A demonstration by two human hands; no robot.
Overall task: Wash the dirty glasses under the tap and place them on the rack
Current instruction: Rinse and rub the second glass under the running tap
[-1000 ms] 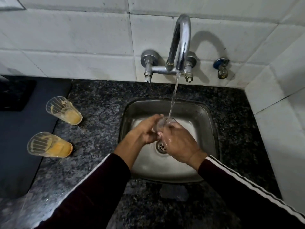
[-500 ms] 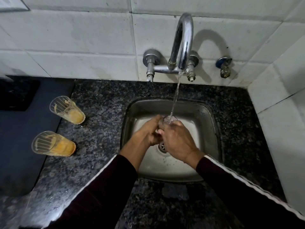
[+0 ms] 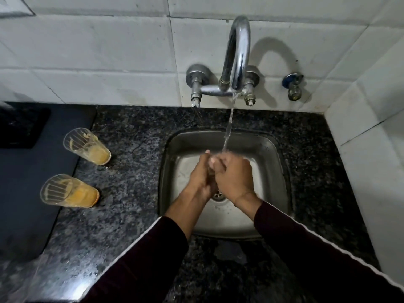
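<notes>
Two dirty glasses [image 3: 87,146] stand left of the sink [image 3: 277,171]; left hand [image 3: 200,178] and right hand [image 3: 235,178] clasp a mostly hidden glass [image 3: 213,159] under the tap [image 3: 237,55]

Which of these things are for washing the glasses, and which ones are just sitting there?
For the washing:
- left hand and right hand, clasped round the glass being washed, mostly hidden
- tap and its water stream
- sink
- two dirty glasses waiting on the counter

Just there:
- dark mat
- small blue-capped valve on the wall
</notes>
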